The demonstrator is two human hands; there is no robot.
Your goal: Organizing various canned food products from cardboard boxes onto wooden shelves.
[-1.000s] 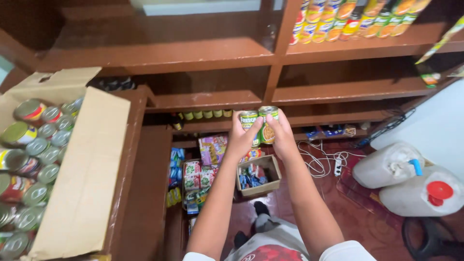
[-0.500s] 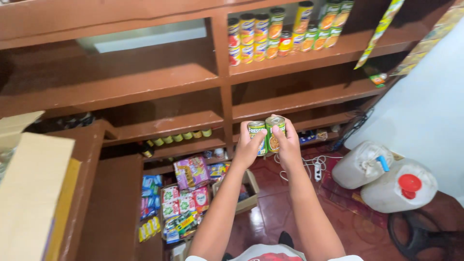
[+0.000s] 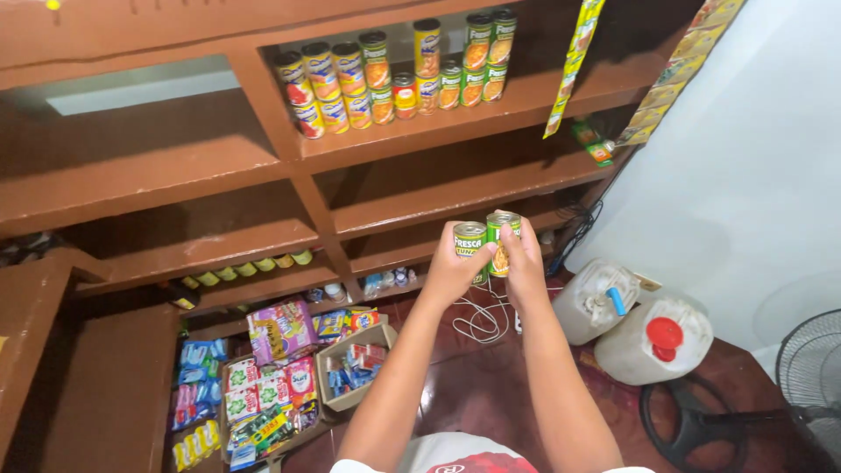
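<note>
My left hand [image 3: 451, 276] grips a small green-labelled can [image 3: 469, 241] and my right hand [image 3: 524, 261] grips a second green-labelled can [image 3: 500, 236]. The two cans are upright and side by side, held out in front of me at mid-height before the brown wooden shelves [image 3: 420, 188]. On the upper shelf [image 3: 491, 114], above and behind my hands, stands a row of stacked cans [image 3: 394, 74] with yellow, red and green labels.
Two white plastic jugs [image 3: 631, 324] stand on the red floor at right, beside a fan [image 3: 810, 368]. Packets and an open cardboard box [image 3: 355, 368] sit on the floor at lower left. Sachet strips [image 3: 574, 52] hang from the top shelf. White cables [image 3: 482, 320] lie below my hands.
My view has swung right and upward: the box of cans at left has left the frame and the upper shelf's can row has come into view. My hands keep the two cans.
</note>
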